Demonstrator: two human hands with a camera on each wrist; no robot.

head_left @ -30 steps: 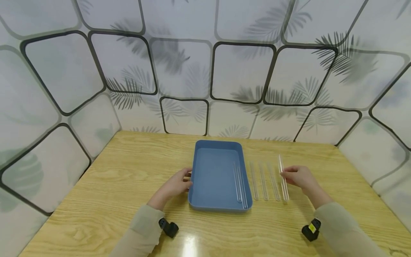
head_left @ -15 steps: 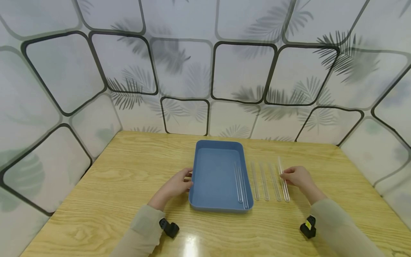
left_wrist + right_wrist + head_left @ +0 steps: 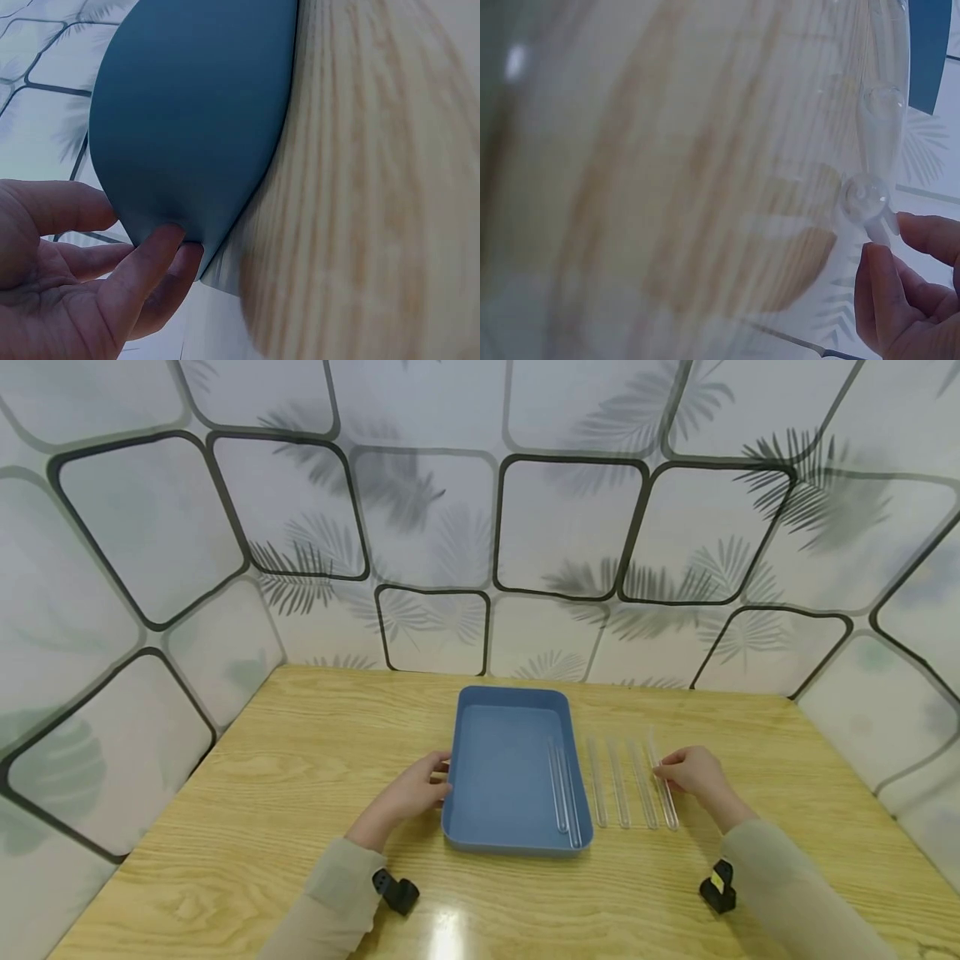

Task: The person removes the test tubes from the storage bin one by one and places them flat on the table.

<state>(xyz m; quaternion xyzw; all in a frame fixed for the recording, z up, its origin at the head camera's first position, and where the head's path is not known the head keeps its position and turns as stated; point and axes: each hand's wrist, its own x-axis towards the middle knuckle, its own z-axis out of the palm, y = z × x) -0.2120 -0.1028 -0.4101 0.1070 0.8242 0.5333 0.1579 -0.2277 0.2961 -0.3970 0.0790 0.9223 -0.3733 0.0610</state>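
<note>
In the head view my left hand (image 3: 416, 789) rests against the outer left wall of a blue tray (image 3: 498, 760). The left wrist view shows its bent fingertips (image 3: 171, 234) touching that wall, not wrapped over the rim. Two clear glass test tubes (image 3: 557, 793) lie lengthwise along the tray's right side. My right hand (image 3: 696, 777) pinches another test tube (image 3: 665, 793) between thumb and fingers, at the right end of a row on the table. That tube appears to lie on the wood. Seen from the right wrist, its rounded end (image 3: 865, 196) is close to the fingertips.
Three more test tubes (image 3: 619, 789) lie side by side between the tray and the held tube, roughly parallel. The wooden table (image 3: 300, 718) meets a patterned fabric wall (image 3: 427, 631) behind and at both sides.
My right hand has lowered the pinched test tube, which now lies flatter beside the row. The right forearm has shifted slightly left. My left hand has stayed at the tray.
</note>
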